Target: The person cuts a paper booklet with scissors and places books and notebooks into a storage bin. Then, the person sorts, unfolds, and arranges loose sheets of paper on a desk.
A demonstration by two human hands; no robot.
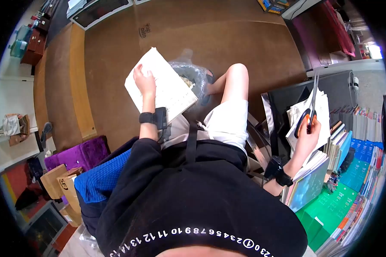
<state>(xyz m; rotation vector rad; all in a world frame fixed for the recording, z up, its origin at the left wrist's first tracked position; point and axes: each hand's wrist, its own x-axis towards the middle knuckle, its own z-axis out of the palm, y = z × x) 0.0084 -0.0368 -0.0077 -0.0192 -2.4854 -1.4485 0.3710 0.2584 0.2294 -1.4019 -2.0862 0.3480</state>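
Note:
My left hand [145,82] rests on a white sheet of paper [173,92] that lies over my left thigh. Its fingers are apart and slightly bent on the surface. On the other side, my right hand [309,132] grips a pair of scissors [314,100] by the black handles with orange inner rings. The blades point away from me and look nearly closed. Beneath the scissors is a pile of loose white papers [321,113], stacked beside books and notebooks. Both wrists wear black bands with small devices.
A bin lined with clear plastic [200,83] stands on the brown floor [116,64] by my feet, with scraps inside. Green boxes [328,212] and rows of books line the right side. At left are a purple cushion [79,154], a blue cloth [103,175] and cardboard boxes [55,184].

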